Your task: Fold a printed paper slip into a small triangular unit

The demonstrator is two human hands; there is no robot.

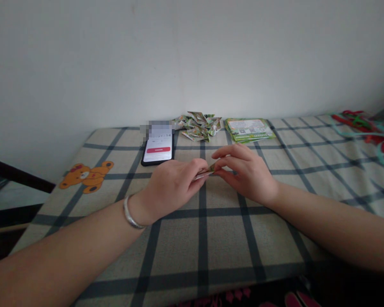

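In the head view, taking the small folded paper (204, 175) as the middle of the clock and the wall (192, 59) as twelve, both hands meet over the tablecloth (179, 251). The left hand (179, 179) comes in from about eight o'clock, its thumb and curled fingers pinching the paper, most of which they hide; a silver bracelet (130, 214) circles that wrist. The right hand (248, 172) comes in from about four o'clock, fingers bent, thumb and fingertips gripping the paper's near end. At twelve o'clock, close to the wall, lies a loose heap of folded papers (198, 128), printed in green and brown. Just beside it, toward ten o'clock, a phone (158, 147) lies face up, its screen lit with a red bar. Between one and two o'clock rests a stack of green printed sheets (251, 129). Farther out, between two and three, lie tangled red, green and pale blue ribbons (368, 130). At nine o'clock, a flat orange bear (88, 177) lies on the cloth, with a dark bar (19, 174) beyond the table's edge.
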